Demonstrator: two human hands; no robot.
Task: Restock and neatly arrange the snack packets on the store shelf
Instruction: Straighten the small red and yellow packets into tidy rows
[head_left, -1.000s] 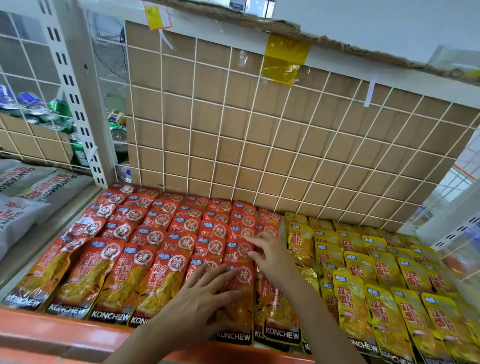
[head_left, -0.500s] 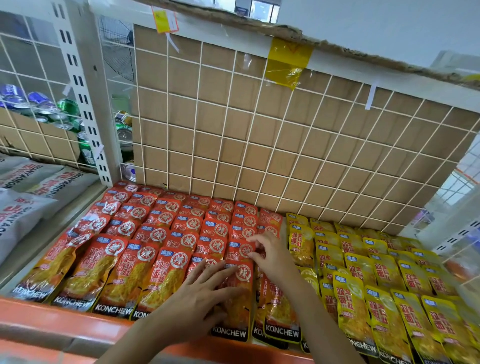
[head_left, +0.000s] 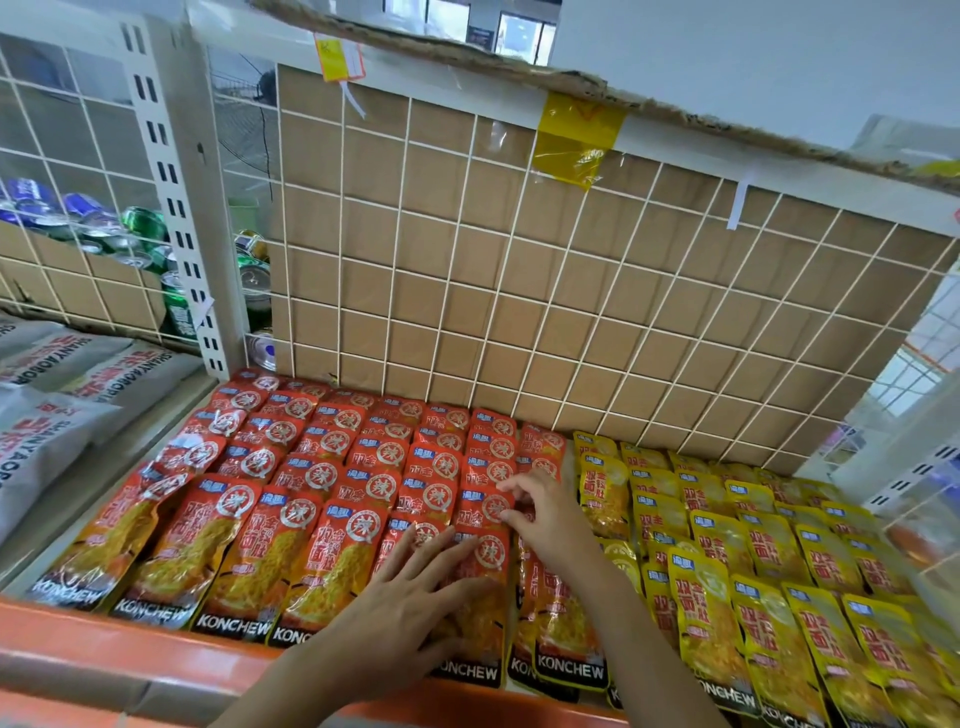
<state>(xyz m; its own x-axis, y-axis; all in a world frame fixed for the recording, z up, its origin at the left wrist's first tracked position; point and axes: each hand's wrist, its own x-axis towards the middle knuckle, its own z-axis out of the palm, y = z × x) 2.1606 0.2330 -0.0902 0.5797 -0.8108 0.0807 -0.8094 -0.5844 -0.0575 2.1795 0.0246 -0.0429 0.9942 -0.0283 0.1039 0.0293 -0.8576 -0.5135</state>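
Red KONCHEW snack packets (head_left: 332, 467) lie in overlapping rows on the left half of the shelf. Yellow KONCHEW packets (head_left: 758, 561) fill the right half. My left hand (head_left: 405, 603) lies flat with spread fingers on the front red packet (head_left: 483, 623) of the row nearest the yellow ones. My right hand (head_left: 545, 514) reaches further back, its fingertips touching the top edges of the red packets (head_left: 488, 499) in that same row, fingers bent a little but gripping nothing I can make out.
The shelf's orange front lip (head_left: 130, 660) runs along the bottom. A white wire grid backed with cardboard (head_left: 519, 270) closes the back. Grey packets (head_left: 57, 415) lie on the neighbouring shelf at left, with drink cans (head_left: 140, 228) behind its grid.
Both hands stay on the same red row. My left hand's fingers have slid slightly further up the front packet. The view has shifted a little.
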